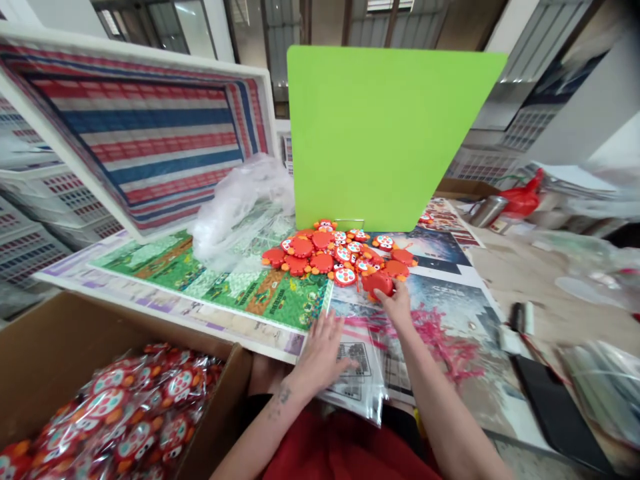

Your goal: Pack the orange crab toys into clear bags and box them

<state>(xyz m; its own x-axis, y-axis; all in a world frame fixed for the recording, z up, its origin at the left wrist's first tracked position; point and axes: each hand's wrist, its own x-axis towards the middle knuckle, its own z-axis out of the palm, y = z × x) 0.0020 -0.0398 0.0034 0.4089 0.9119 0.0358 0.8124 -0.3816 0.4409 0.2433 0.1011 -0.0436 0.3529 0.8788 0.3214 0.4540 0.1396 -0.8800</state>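
Red toys (301, 249) overlap on the table (525, 273), partly hiding one another. The right hand (399, 303) grips one toy (377, 283) at their near edge; the left hand (323, 350), open, lies over clear bags (356, 365).

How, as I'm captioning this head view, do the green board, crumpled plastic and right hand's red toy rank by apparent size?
1. Green board
2. Crumpled plastic
3. Red toy, in the right hand

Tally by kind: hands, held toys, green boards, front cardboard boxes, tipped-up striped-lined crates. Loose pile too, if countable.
Hands (left hand, right hand): 2
Held red toy: 1
Green board: 1
Front cardboard box: 1
Tipped-up crate: 1
Total: 6
Loose pile overlaps too much to count.
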